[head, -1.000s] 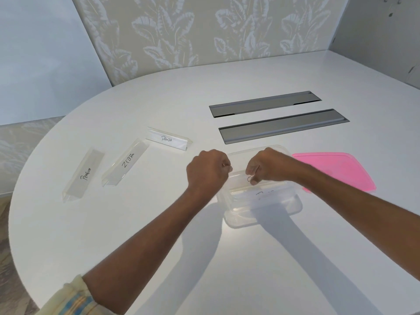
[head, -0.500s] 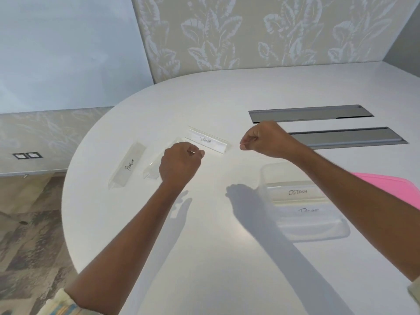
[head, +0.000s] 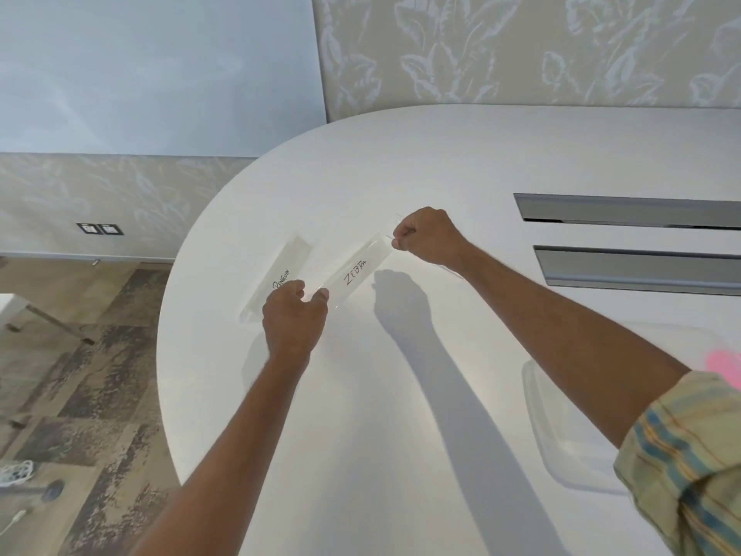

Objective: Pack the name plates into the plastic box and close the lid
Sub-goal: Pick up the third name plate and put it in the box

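Note:
A clear name plate marked ZEBRA (head: 357,272) lies slanted on the white table (head: 401,395). My left hand (head: 294,317) pinches its near end and my right hand (head: 425,236) pinches its far end. Just to its left lies a second plate marked PENGUIN (head: 282,274). A third plate is mostly hidden behind my right wrist. The clear plastic box (head: 561,427) sits at the right, largely covered by my right sleeve. A sliver of the pink lid (head: 725,365) shows at the right edge.
Two grey cable slots (head: 625,210) (head: 637,266) are set into the table at the far right. The table's rounded edge runs close on the left, with patterned floor below it. A leaf-patterned wall stands behind.
Both hands left the box and moved left to the ZEBRA plate, closing on its two ends. The view has swung left, so the box now sits at the right edge.

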